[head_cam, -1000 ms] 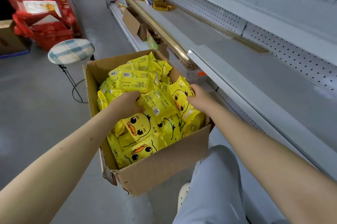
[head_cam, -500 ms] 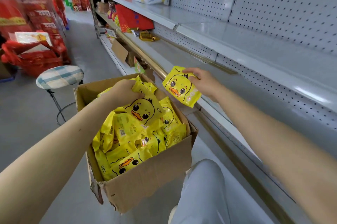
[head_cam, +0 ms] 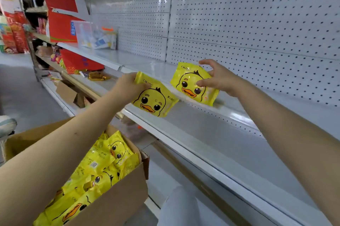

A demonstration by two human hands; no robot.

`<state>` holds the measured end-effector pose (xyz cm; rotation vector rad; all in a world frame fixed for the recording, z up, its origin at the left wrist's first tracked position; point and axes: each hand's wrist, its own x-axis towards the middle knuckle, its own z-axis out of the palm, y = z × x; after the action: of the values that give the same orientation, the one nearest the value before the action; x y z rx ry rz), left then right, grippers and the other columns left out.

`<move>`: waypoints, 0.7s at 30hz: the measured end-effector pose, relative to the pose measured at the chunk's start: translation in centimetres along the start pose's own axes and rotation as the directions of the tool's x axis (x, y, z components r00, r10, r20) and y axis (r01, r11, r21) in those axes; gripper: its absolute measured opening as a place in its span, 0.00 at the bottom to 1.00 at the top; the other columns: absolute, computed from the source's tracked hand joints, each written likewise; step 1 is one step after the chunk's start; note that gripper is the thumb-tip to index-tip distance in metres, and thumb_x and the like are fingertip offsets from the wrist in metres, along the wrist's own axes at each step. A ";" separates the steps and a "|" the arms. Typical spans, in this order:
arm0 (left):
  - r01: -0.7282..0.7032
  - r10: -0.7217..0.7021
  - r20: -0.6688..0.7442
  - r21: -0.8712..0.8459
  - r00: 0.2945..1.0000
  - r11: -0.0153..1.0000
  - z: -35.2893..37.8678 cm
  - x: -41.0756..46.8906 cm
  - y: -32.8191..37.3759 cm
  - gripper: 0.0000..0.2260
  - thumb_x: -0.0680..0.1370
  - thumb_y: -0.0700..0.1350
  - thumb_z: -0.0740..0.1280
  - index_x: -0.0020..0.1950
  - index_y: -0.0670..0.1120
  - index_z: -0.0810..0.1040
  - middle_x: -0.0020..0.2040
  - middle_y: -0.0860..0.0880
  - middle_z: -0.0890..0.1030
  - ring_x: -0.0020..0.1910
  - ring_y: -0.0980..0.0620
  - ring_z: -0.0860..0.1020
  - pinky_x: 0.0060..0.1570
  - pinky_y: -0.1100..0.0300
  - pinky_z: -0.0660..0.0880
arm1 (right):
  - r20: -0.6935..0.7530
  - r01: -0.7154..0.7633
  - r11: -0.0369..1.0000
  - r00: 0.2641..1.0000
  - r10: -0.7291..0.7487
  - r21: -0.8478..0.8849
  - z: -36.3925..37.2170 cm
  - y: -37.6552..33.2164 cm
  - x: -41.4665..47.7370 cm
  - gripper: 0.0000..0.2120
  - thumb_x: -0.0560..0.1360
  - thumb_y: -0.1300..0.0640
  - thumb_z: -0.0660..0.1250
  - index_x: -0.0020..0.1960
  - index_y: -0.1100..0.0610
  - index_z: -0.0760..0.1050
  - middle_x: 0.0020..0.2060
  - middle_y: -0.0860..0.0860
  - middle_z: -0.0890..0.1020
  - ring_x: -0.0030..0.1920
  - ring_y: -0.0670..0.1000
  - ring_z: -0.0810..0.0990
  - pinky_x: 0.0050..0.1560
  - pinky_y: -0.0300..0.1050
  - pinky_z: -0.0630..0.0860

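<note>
Two yellow packets with a duck face are up at the white shelf (head_cam: 206, 115). My left hand (head_cam: 127, 87) grips the top left corner of one packet (head_cam: 154, 99), which hangs over the shelf's front edge. My right hand (head_cam: 215, 78) pinches the other packet (head_cam: 191, 83) between thumb and fingers; it stands tilted on the shelf near the pegboard back. Below at the left, an open cardboard box (head_cam: 117, 200) holds several more of the same yellow packets (head_cam: 103, 167).
A clear plastic bin (head_cam: 95, 35) and red boxes (head_cam: 62, 23) sit further left on the shelves. A lower shelf (head_cam: 220, 154) runs under my arms. A small open carton (head_cam: 68, 94) lies on the bottom shelf. My knee (head_cam: 180, 207) is beside the box.
Both hands have risen from the box to the shelf, each with a duck packet. The view has tilted up from the box toward the shelving.
</note>
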<state>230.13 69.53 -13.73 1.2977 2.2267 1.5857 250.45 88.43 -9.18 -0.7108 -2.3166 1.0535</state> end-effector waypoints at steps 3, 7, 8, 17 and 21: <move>-0.057 0.058 0.001 -0.135 0.998 0.989 4.0 1.2 3.9 0.04 0.73 0.44 0.70 0.41 0.52 0.77 0.41 0.51 0.81 0.43 0.48 0.81 0.44 0.54 0.79 | -0.132 -0.058 0.991 0.990 0.042 -0.119 -5.3 0.4 -2.3 0.23 0.68 0.60 0.77 0.59 0.51 0.72 0.48 0.47 0.79 0.47 0.48 0.80 0.46 0.43 0.77; -0.125 0.148 0.072 -0.252 0.986 0.960 10.5 2.0 9.1 0.02 0.74 0.45 0.69 0.46 0.50 0.79 0.42 0.50 0.81 0.43 0.49 0.80 0.43 0.56 0.78 | -0.306 -0.118 0.971 0.951 0.050 -0.206 -12.5 1.6 -7.0 0.16 0.66 0.58 0.78 0.51 0.51 0.79 0.49 0.47 0.81 0.55 0.45 0.78 0.51 0.43 0.75; -0.131 0.166 0.096 -0.295 0.981 0.946 12.0 2.1 10.2 0.02 0.74 0.45 0.69 0.46 0.49 0.79 0.43 0.49 0.81 0.43 0.49 0.80 0.44 0.56 0.78 | -0.347 -0.134 0.968 0.937 0.054 -0.212 -14.1 1.9 -8.4 0.15 0.66 0.59 0.77 0.50 0.50 0.79 0.49 0.46 0.81 0.54 0.45 0.77 0.49 0.41 0.75; -0.097 0.338 0.365 -0.542 0.868 0.835 25.1 0.4 20.1 0.05 0.75 0.42 0.68 0.43 0.52 0.79 0.43 0.51 0.82 0.45 0.50 0.80 0.44 0.57 0.77 | -0.648 -0.301 0.935 0.753 0.113 -0.186 -24.6 5.9 -19.3 0.16 0.67 0.59 0.76 0.54 0.51 0.82 0.50 0.50 0.84 0.52 0.51 0.82 0.57 0.49 0.77; -0.055 0.360 0.446 -0.564 0.819 0.824 30.7 -0.7 23.7 0.06 0.75 0.43 0.67 0.41 0.53 0.77 0.44 0.50 0.81 0.48 0.47 0.80 0.48 0.53 0.76 | -0.776 -0.416 0.898 0.611 0.156 -0.146 -28.2 8.6 -22.7 0.17 0.66 0.57 0.78 0.52 0.45 0.80 0.53 0.48 0.79 0.57 0.46 0.75 0.50 0.43 0.72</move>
<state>260.34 93.15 -8.28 1.5926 1.2202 1.4930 286.99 93.83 -4.52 -1.3896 -1.6422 0.3444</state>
